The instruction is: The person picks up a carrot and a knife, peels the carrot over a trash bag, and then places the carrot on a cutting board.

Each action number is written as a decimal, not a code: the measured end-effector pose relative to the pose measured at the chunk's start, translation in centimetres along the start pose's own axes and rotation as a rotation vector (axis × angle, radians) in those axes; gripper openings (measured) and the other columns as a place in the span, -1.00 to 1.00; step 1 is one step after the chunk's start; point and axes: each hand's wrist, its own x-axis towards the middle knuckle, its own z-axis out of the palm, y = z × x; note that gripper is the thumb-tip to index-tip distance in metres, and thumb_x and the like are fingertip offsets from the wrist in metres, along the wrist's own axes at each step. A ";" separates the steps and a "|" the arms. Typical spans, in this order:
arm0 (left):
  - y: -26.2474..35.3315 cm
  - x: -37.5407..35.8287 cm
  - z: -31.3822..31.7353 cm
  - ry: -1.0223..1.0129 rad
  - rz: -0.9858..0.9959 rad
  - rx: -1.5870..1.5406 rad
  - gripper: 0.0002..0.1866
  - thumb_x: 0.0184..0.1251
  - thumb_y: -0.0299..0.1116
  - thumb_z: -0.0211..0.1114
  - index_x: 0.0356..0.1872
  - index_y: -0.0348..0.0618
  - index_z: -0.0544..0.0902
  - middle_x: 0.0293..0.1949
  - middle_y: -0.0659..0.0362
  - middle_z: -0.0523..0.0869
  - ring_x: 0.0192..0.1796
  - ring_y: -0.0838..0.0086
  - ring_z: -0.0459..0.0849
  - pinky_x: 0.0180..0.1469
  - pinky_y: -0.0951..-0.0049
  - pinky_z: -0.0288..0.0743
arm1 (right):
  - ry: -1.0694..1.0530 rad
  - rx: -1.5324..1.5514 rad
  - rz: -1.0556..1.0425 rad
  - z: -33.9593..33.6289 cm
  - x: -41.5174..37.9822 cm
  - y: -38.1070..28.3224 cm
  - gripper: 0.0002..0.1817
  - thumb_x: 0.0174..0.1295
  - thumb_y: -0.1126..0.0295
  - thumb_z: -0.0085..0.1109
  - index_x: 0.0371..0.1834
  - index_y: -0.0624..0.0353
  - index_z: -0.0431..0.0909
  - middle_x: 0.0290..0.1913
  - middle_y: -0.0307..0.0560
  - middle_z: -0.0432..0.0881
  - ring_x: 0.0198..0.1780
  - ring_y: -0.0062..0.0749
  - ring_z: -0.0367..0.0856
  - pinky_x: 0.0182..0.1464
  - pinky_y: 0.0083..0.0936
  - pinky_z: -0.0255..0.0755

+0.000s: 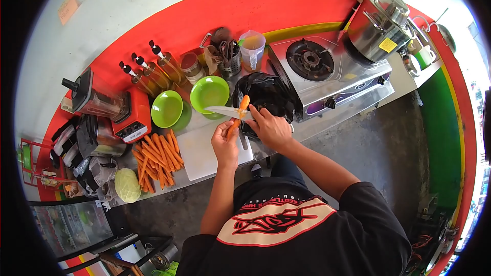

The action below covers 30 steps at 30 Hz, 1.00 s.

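Observation:
My left hand (225, 140) is closed round the lower part of a carrot (244, 103), which points up and away from me. My right hand (271, 129) grips a knife (220, 109) with its blade lying across the carrot and pointing left. The blade seems to touch the carrot; the knife's handle is mostly hidden by my fingers. Both hands are above the right end of a white cutting board (197, 153), beside an open black plastic bag (263, 92). A pile of carrots (157, 158) lies left of the board.
Two green bowls (210, 93) (167, 108) stand behind the board. A red blender (134, 117), pump bottles (169, 66) and a cabbage (127, 185) are on the left. To the right are a gas stove (327, 71) and a large metal pot (376, 28).

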 end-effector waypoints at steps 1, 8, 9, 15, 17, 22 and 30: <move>0.1 -0.1 -0.1 0.003 -0.006 -0.011 -0.76 0.49 -0.72 0.29 0.09 -0.36 0.59 0.33 -0.18 0.68 0.34 0.34 0.68 0.40 0.42 0.52 | 0.000 -0.010 -0.044 0.1 0.0 0.2 -0.46 0.56 -0.03 0.15 0.43 0.04 0.55 -0.24 -0.08 0.63 -0.42 0.05 0.73 -0.43 -0.05 0.59; -0.5 0.0 -0.7 0.002 -0.048 -0.076 -0.79 0.50 -0.71 0.30 0.07 -0.34 0.59 0.32 -0.16 0.69 0.27 0.39 0.71 0.36 0.45 0.53 | -0.023 -0.019 -0.087 0.3 0.5 0.9 -0.46 0.57 -0.02 0.13 0.43 0.06 0.55 -0.23 -0.08 0.64 -0.41 0.01 0.73 -0.41 -0.07 0.61; -0.3 0.0 -0.7 0.013 -0.054 -0.078 -0.79 0.50 -0.70 0.30 0.06 -0.33 0.59 0.32 -0.16 0.69 0.27 0.39 0.71 0.36 0.45 0.53 | 0.005 0.005 -0.070 0.1 0.6 0.9 -0.47 0.58 -0.02 0.11 0.42 0.06 0.56 -0.23 -0.07 0.64 -0.39 0.01 0.73 -0.39 -0.07 0.61; -0.1 0.1 -1.0 0.013 -0.071 -0.136 -0.81 0.51 -0.68 0.31 0.04 -0.31 0.59 0.32 -0.17 0.69 0.25 0.38 0.73 0.37 0.44 0.54 | -0.004 0.044 0.006 0.0 0.8 0.6 -0.49 0.58 -0.02 0.11 0.41 0.05 0.58 -0.24 -0.07 0.64 -0.38 0.05 0.73 -0.38 -0.06 0.61; -0.3 0.1 -1.0 0.012 -0.072 -0.143 -0.81 0.51 -0.68 0.31 0.04 -0.31 0.59 0.32 -0.17 0.69 0.24 0.37 0.74 0.38 0.43 0.54 | 0.022 0.073 -0.016 0.2 0.6 0.7 -0.48 0.59 -0.01 0.10 0.43 0.06 0.57 -0.26 -0.06 0.63 -0.40 0.07 0.72 -0.39 -0.04 0.59; -0.5 0.1 -1.0 0.005 -0.045 -0.082 -0.82 0.51 -0.70 0.30 0.02 -0.28 0.57 0.32 -0.19 0.68 0.30 0.29 0.71 0.42 0.39 0.53 | 0.012 0.048 0.112 0.7 0.9 0.8 -0.48 0.58 -0.02 0.11 0.43 0.02 0.57 -0.24 -0.05 0.63 -0.39 0.08 0.72 -0.37 -0.02 0.61; 0.4 -0.5 -0.4 -0.026 0.027 0.035 -0.81 0.44 -0.73 0.29 -0.05 -0.26 0.58 0.37 -0.23 0.65 0.35 0.34 0.67 0.42 0.40 0.45 | 0.054 0.181 0.215 2.1 2.3 3.0 -0.53 0.63 0.00 0.04 0.30 0.11 0.62 -0.19 0.04 0.72 -0.31 0.08 0.76 -0.23 -0.01 0.63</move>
